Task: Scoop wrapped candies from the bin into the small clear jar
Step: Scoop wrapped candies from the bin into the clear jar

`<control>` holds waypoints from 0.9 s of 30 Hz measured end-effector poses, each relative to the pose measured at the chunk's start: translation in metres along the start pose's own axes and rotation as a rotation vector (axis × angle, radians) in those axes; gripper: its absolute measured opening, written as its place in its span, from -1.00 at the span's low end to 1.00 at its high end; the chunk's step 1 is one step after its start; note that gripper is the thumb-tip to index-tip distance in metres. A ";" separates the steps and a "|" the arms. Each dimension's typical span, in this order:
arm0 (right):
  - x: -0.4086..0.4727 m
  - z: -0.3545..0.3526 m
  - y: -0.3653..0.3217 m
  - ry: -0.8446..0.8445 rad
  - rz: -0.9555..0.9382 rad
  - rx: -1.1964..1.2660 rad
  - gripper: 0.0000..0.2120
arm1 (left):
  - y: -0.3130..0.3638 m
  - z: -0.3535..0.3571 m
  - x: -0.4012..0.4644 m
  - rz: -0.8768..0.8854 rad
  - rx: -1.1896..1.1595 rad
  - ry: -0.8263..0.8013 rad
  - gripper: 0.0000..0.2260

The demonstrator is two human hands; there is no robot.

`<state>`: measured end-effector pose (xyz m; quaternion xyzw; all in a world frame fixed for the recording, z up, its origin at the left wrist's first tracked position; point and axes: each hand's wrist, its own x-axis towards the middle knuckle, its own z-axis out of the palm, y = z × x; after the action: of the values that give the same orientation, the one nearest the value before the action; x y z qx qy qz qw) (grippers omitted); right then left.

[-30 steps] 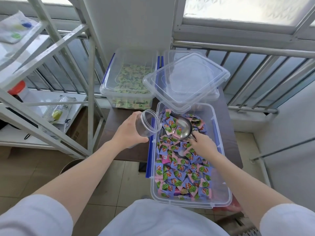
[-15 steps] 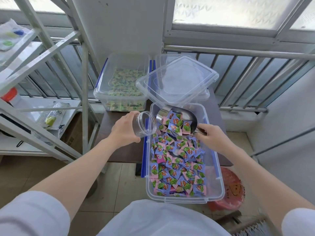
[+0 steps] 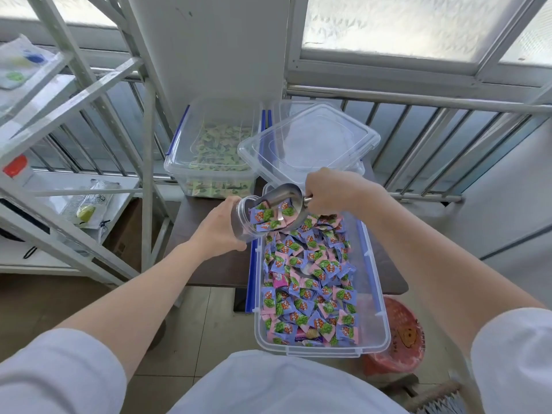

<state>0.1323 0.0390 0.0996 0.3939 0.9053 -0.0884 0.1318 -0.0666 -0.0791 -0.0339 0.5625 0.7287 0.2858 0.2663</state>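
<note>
Left grip (image 3: pixel 216 227) clasps jar (image 3: pixel 249 218), right grip (image 3: pixel 328 191) clasps scoop (image 3: pixel 280 201); wrapper print unreadable.

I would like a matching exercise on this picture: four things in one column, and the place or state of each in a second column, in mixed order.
Things:
1. metal scoop
2. small clear jar
3. loose lid
4. red basket

Places or states:
A. on the floor
B. in the left hand
C. resting on a far bin
D. in the right hand, tipped at the jar mouth

Pairs: 1-D, 2-B, 3-C, 4-A
</note>
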 end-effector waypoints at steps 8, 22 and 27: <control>0.001 0.007 0.015 -0.024 -0.012 0.045 -0.71 | -0.002 0.003 -0.002 -0.081 -0.084 0.007 -0.20; -0.030 0.056 0.044 -0.328 0.295 0.245 -0.74 | -0.003 0.010 0.000 -0.126 -0.104 0.057 -0.20; -0.038 0.082 0.049 -0.437 0.382 0.088 -0.87 | -0.005 0.012 0.000 -0.152 -0.102 0.063 -0.21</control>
<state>0.2073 0.0245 0.0308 0.5343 0.7603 -0.1838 0.3206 -0.0609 -0.0788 -0.0457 0.4822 0.7617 0.3189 0.2925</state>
